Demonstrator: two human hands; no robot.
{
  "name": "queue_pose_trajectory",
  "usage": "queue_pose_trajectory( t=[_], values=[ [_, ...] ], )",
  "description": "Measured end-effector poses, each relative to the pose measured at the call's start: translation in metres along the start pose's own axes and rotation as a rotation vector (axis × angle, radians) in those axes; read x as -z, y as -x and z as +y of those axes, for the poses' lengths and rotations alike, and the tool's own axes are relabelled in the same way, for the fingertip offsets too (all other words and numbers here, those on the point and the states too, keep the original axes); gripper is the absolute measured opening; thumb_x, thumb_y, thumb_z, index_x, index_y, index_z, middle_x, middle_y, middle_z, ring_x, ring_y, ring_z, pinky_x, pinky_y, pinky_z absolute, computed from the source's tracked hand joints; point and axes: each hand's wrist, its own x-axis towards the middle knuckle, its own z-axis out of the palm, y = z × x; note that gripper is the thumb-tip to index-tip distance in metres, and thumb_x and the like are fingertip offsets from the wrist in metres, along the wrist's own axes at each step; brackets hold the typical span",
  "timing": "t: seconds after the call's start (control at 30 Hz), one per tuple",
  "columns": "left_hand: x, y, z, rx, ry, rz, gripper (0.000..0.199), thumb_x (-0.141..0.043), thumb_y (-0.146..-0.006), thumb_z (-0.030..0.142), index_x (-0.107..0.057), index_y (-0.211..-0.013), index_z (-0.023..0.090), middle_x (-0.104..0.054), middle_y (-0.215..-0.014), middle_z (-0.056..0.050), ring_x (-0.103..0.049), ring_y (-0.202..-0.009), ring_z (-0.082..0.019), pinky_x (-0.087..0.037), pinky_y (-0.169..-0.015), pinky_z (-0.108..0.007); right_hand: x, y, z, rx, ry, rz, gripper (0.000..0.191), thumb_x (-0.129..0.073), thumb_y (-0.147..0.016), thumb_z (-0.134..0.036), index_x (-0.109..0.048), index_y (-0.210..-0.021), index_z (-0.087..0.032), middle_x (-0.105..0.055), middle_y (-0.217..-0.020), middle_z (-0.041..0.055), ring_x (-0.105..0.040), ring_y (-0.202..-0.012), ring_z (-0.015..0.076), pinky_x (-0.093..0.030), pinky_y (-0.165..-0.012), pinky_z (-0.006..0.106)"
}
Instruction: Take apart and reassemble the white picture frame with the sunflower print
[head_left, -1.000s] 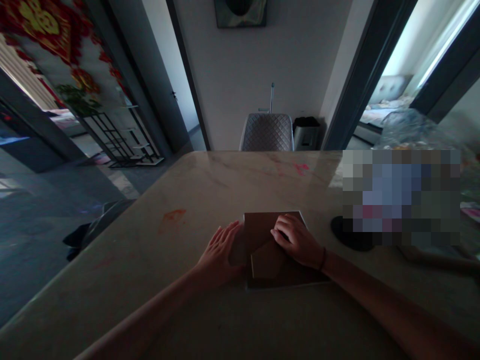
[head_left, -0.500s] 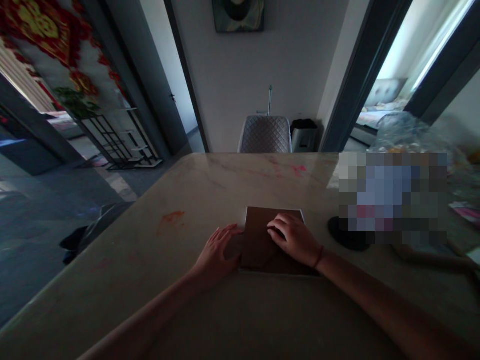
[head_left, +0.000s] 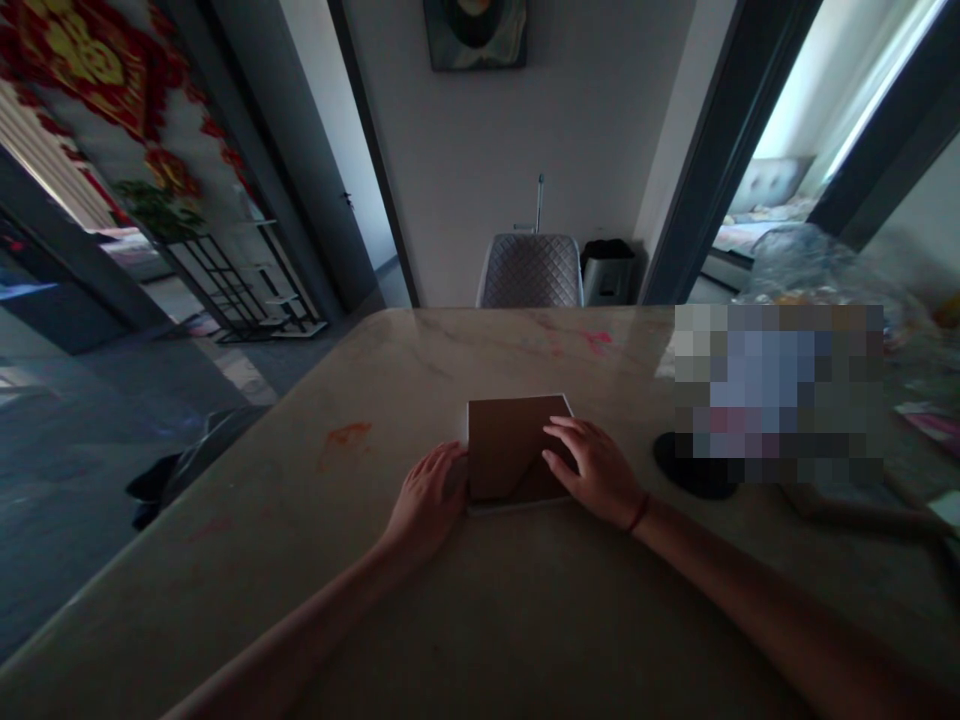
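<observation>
A flat brown rectangular item with pale edges, like a book or box, lies on the marbled table. My left hand is at its left edge, palm down, with the fingertips against or very near that edge. Over its right side rests my right hand, fingers apart and slightly bent, the fingertips on the brown surface near the right edge. Neither hand is wrapped round anything. A thin red band circles my right wrist.
On the right of the table are a black round base, a blurred-out patch, clear plastic wrapping and a dark tray-like object. A grey quilted chair stands beyond the far edge. Orange marks stain the table at left.
The brown item has moved left and a little away from me, and has turned slightly. My left hand has shifted left; the right hand's fingers are more spread, nearer the item's right edge.
</observation>
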Motion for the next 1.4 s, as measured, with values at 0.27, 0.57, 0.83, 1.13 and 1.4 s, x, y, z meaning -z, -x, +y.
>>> queue_pose_trajectory(
  t=[0.27,0.57,0.83,1.13,1.4],
  values=[
    [-0.003,-0.001,-0.008,0.057,0.033,0.099,0.035,-0.044,-0.079,0.025,-0.047,-0.113,0.015,-0.055,-0.121,-0.012,-0.049,-0.113,-0.023,-0.039,-0.095,-0.042,-0.010,0.004,0.009,-0.024,-0.015,-0.021,0.030,-0.039,-0.086,-0.026,-0.058,-0.107,-0.016,-0.057,-0.116,0.0130,-0.049,-0.112,0.0233,-0.040,-0.096,0.044],
    [-0.004,0.001,-0.008,-0.025,-0.012,0.089,0.039,-0.053,-0.075,0.032,-0.050,-0.112,0.018,-0.048,-0.129,-0.011,-0.045,-0.118,-0.025,-0.039,-0.096,-0.043,-0.012,0.008,0.013,-0.035,-0.086,-0.118,0.057,-0.047,-0.080,-0.050,-0.047,-0.124,-0.013,-0.044,-0.132,0.0155,-0.032,-0.127,0.0267,-0.031,-0.103,0.047],
    [-0.004,0.004,0.000,-0.006,-0.062,0.092,0.051,-0.062,-0.067,0.040,-0.046,-0.110,0.017,-0.048,-0.127,-0.015,-0.045,-0.117,-0.029,-0.040,-0.095,-0.045,-0.008,0.008,0.010,0.028,-0.100,-0.122,0.069,-0.056,-0.070,-0.058,-0.047,-0.125,-0.016,-0.047,-0.128,0.0138,-0.036,-0.124,0.0271,-0.030,-0.102,0.047],
    [-0.002,0.007,0.004,-0.013,-0.142,0.013,0.066,-0.059,-0.066,0.058,-0.046,-0.115,0.016,-0.035,-0.138,-0.018,-0.035,-0.125,-0.033,-0.035,-0.098,-0.049,-0.009,0.005,0.013,0.060,-0.042,0.013,0.046,-0.053,-0.079,-0.045,-0.051,-0.116,-0.018,-0.051,-0.123,0.0121,-0.043,-0.118,0.0249,-0.033,-0.100,0.047],
    [0.004,0.010,0.016,-0.185,-0.227,-0.092,0.063,-0.050,-0.075,0.057,-0.046,-0.123,0.018,-0.040,-0.135,-0.016,-0.033,-0.127,-0.030,-0.031,-0.101,-0.050,-0.012,0.003,0.014,-0.091,-0.081,0.078,0.020,-0.048,-0.083,-0.030,-0.056,-0.097,-0.018,-0.062,-0.076,0.0057,-0.058,-0.077,0.0209,-0.045,-0.078,0.040]
  ],
)
